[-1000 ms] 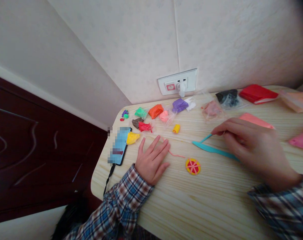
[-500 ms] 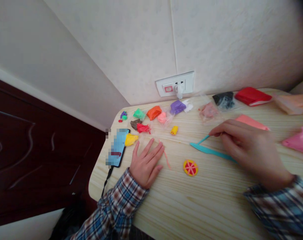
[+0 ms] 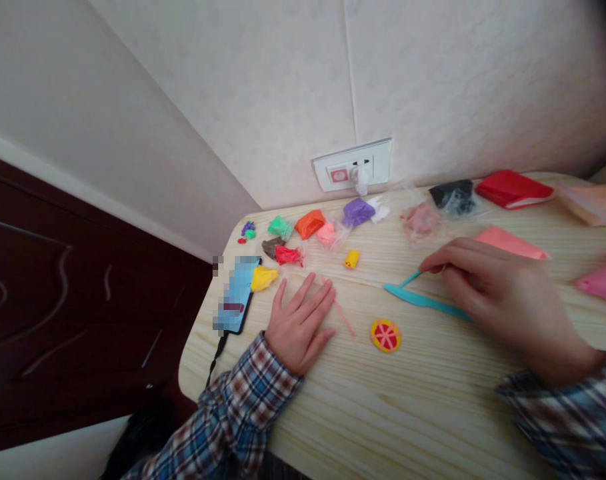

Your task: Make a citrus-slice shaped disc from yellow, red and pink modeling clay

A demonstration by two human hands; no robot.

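Observation:
My left hand (image 3: 299,323) lies flat on the wooden table (image 3: 407,413) with its fingers spread, fingertips resting on a thin pink clay strand (image 3: 343,316). My right hand (image 3: 497,293) is closed in a pinch on a small teal tool (image 3: 411,278). A longer teal plastic knife (image 3: 425,302) lies on the table just under that hand. Between the hands sits a round yellow and red clay disc (image 3: 385,335) with pink lines like spokes.
Several small bags of coloured clay (image 3: 310,223) lie along the back of the table, with a phone (image 3: 237,293) at the left edge on a cable. A wall socket (image 3: 353,165) is behind. Red (image 3: 513,188) and pink (image 3: 510,243) packets lie at the right.
The pink strand under my left fingers has rolled and turned, from lying toward the disc to a steeper slant. My left hand slid slightly; my right hand has barely moved.

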